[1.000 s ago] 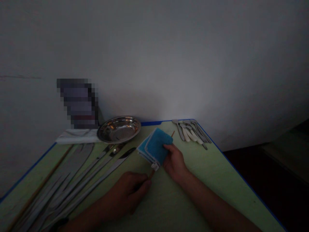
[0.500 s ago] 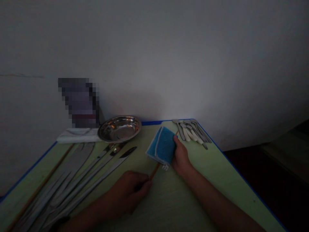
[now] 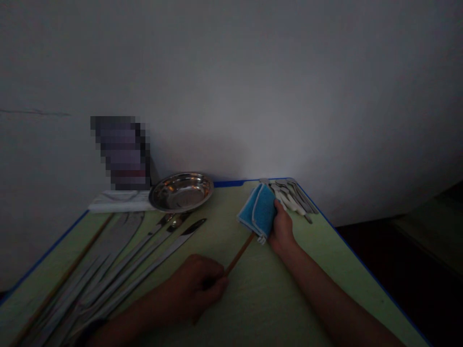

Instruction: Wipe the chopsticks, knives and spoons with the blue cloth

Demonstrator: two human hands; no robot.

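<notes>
My left hand (image 3: 197, 286) is closed round a thin brown wooden chopstick (image 3: 240, 254), which slants up to the right. A short end of it pokes out below the hand. My right hand (image 3: 284, 226) grips a folded blue cloth (image 3: 263, 209) with pale stitched edges. The chopstick's upper part disappears behind or into the cloth, and its far tip is hidden. Both hands are held over the green table (image 3: 249, 299).
At the left lie long metal utensils (image 3: 144, 255), forks and knives among them, beside another brown stick (image 3: 72, 265). A shiny steel bowl (image 3: 183, 193) stands near the wall. Several smaller spoons and white-handled pieces (image 3: 294, 205) lie back right. A blurred upright object (image 3: 125, 154) stands back left.
My right hand and the cloth have shifted right and slightly up along the chopstick, baring more of it between the hands. My left hand has stayed nearly in place.
</notes>
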